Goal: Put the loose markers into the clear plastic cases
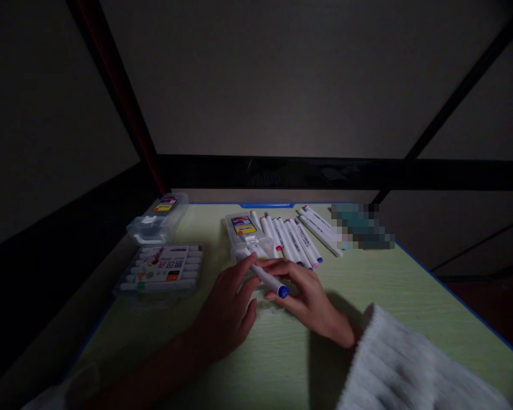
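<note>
A white marker [267, 278] with a blue end slants between my two hands, above a clear plastic piece on the table. My left hand [227, 304] has its fingers bent against the marker's far part. With its thumb near the blue end, my right hand [308, 293] grips the same marker from the other side. Just beyond them a clear plastic case [244, 230] with a yellow and blue label stands tilted. To its right lies a row of several white markers [291, 242] with variously coloured ends.
At the left, a filled marker case [165, 267] lies flat, with a clear case [160, 216] behind it. More white markers [320, 228] lie at the back right beside a pixelated item [361, 226]. A blue edge [267, 205] rims the pale green table [380, 279].
</note>
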The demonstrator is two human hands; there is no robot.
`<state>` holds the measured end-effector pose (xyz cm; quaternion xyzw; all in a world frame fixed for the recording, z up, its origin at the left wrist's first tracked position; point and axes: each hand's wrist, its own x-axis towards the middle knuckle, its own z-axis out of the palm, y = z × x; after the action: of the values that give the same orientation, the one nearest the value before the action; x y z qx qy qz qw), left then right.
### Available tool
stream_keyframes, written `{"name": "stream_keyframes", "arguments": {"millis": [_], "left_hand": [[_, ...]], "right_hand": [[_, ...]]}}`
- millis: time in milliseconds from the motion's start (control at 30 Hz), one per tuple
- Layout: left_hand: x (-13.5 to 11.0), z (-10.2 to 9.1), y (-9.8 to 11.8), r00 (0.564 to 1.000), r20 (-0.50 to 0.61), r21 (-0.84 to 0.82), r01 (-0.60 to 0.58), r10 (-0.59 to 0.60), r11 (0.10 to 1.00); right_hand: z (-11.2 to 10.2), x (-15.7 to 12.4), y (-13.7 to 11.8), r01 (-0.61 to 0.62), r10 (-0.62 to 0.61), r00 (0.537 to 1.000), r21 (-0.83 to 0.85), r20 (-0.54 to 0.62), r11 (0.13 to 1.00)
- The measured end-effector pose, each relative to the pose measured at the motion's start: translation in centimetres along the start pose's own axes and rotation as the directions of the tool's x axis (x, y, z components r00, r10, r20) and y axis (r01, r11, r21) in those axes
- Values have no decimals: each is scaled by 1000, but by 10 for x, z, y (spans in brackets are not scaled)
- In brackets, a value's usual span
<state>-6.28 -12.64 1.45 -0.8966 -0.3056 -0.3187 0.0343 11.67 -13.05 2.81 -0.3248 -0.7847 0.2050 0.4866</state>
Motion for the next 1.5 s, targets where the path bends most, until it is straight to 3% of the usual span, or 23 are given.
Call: {"name": "stream_keyframes", "arguments": {"millis": [333, 1133, 1500], "left_hand": [[0, 1, -2, 1000, 6, 3, 8, -8, 1000], [-3, 3, -2, 996, 28, -114, 83, -81, 990], [0, -1, 0, 999, -16, -106, -51, 49, 993]], "right_hand": [[-1, 1, -2, 48, -48, 999, -17, -5, 999], [0, -2, 2, -1, 1, 996, 1, 94, 1000], [1, -5, 5, -9, 13, 998, -62, 64, 998]]}}
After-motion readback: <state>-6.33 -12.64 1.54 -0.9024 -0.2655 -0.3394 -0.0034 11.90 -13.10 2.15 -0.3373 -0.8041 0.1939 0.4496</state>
